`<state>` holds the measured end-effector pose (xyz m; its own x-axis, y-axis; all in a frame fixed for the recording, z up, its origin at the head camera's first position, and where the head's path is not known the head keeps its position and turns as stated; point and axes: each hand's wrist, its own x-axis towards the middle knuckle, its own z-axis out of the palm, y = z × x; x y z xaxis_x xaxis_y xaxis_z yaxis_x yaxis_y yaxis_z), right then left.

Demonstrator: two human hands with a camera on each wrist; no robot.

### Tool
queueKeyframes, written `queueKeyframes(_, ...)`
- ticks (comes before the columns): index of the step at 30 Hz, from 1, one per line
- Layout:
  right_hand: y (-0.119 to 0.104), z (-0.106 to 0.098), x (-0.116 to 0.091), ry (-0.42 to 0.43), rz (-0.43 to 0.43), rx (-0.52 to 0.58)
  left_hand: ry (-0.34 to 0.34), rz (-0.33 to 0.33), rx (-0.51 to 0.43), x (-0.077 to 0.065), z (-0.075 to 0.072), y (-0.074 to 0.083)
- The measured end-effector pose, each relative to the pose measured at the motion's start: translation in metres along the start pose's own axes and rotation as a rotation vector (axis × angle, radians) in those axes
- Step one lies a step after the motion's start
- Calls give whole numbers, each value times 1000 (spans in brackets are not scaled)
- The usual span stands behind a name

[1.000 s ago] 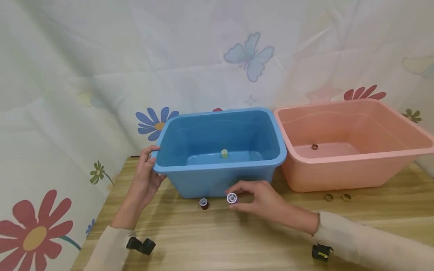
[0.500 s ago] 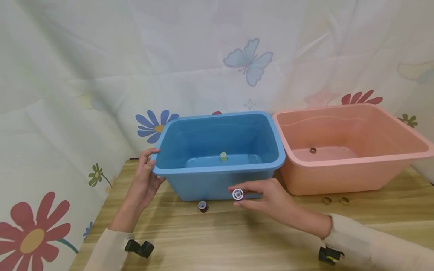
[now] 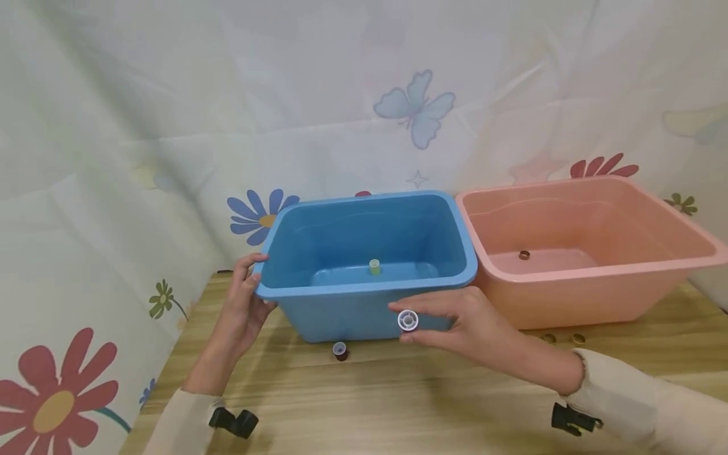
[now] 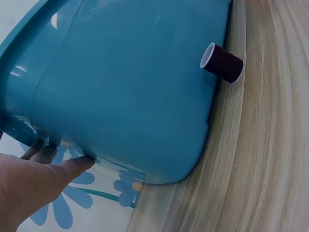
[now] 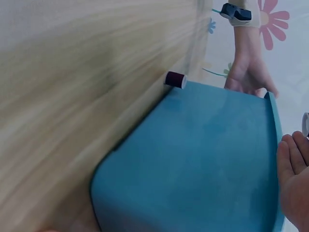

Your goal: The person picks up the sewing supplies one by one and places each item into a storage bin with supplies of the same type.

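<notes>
My left hand (image 3: 247,309) grips the left end of the blue tub (image 3: 364,290) by its rim. In the left wrist view, fingers (image 4: 72,166) lie against the tub's end wall. With thumb and index finger, my right hand (image 3: 478,325) pinches a thread spool (image 3: 407,320), raised in front of the tub's front wall, its white hollow end facing the head camera. A dark maroon thread spool (image 3: 340,351) stands on the table close to the tub's front. Inside the blue tub sits a pale yellow-green spool (image 3: 374,266).
A pink tub (image 3: 614,268) stands right beside the blue one, holding a small brass-coloured ring (image 3: 524,255). Two similar rings lie on the wooden table (image 3: 364,404) before it, one ring (image 3: 578,340) partly behind my right forearm. A patterned curtain (image 3: 318,95) hangs behind.
My right hand has lifted the pinched spool slightly and moved it to the right. The left hand keeps its grip on the blue tub, and the maroon spool stays put.
</notes>
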<state>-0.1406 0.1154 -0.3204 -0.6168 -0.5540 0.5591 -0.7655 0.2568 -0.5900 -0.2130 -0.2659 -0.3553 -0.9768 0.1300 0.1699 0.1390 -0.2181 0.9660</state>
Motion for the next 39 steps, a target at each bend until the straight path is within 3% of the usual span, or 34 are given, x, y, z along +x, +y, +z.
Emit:
queueKeyframes(10, -14, -27, 17, -1, -52, -28, -4, 10, 20, -2, -5, 2)
queueKeyframes(23, -32, -66, 53, -27, 75, -126, -4, 29, 9, -1, -3, 0)
queueKeyframes(28, -36, -73, 69, -53, 75, -118, -4, 31, 17, -1, -4, -1)
queueKeyframes(39, -35, -88, 108, 44, 134, -121, 3, 28, 14, 0, -1, -4)
